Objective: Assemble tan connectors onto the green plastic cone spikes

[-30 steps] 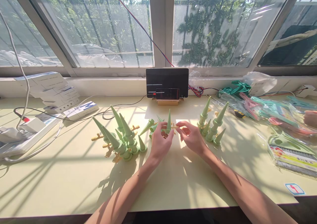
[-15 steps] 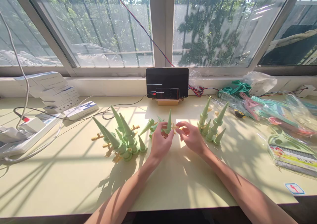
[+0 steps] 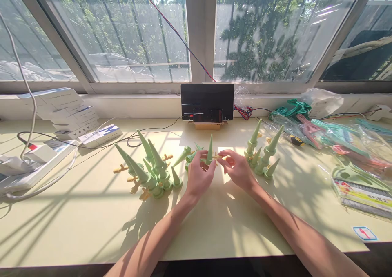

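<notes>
My left hand [image 3: 199, 176] is closed round a pale green cone-shaped piece [image 3: 210, 147], its point upward. Just to the right, my right hand [image 3: 237, 170] pinches a small tan branched peg [image 3: 215, 156] at the side of that cone. Whether peg and cone touch, I cannot tell. Behind my left hand lie other green cone pieces [image 3: 183, 155], partly hidden by the fingers. To the left stands a group of green cone pieces [image 3: 158, 162] with tan pegs sticking out. A smaller group of similar pieces [image 3: 270, 147] is beyond my right wrist.
A tablet [image 3: 207, 98] with a phone [image 3: 208, 115] before it leans near the window. White boxes [image 3: 101, 135], cables and a power strip [image 3: 39, 167] occupy the left. At right lie bagged plastic items [image 3: 339, 134] and a flat package [image 3: 364, 193].
</notes>
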`<action>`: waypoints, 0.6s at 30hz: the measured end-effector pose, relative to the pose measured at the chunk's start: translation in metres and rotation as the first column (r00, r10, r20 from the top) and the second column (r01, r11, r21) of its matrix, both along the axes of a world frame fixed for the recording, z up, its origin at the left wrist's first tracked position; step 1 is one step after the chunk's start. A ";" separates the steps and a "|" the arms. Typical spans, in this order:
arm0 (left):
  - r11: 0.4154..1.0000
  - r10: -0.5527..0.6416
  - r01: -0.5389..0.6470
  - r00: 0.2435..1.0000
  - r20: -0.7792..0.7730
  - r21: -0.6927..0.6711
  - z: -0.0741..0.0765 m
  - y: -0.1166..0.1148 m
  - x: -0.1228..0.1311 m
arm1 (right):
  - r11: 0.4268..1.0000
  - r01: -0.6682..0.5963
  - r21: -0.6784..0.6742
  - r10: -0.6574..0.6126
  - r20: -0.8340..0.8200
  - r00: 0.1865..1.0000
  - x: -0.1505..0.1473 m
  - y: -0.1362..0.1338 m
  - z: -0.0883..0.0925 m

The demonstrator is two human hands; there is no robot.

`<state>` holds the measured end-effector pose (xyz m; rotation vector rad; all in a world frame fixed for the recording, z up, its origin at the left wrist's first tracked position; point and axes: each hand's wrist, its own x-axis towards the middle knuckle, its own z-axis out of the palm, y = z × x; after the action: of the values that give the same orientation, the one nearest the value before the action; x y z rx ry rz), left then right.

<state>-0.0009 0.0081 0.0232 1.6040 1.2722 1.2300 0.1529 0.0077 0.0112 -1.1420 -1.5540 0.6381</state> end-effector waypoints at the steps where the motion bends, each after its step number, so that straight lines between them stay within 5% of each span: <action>1: 1.000 0.001 -0.001 1.000 -0.002 0.001 0.000 0.000 0.000 | 1.000 -0.001 0.000 0.001 -0.002 1.000 0.000 0.000 0.000; 18: 1.000 0.008 -0.008 1.000 -0.026 -0.001 -0.003 0.002 0.000 | 1.000 -0.001 -0.029 0.001 0.005 1.000 -0.001 0.001 0.001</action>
<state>-0.0005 0.0099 0.0206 1.6204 1.2968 1.2163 0.1522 0.0087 0.0122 -1.1653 -1.5547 0.6609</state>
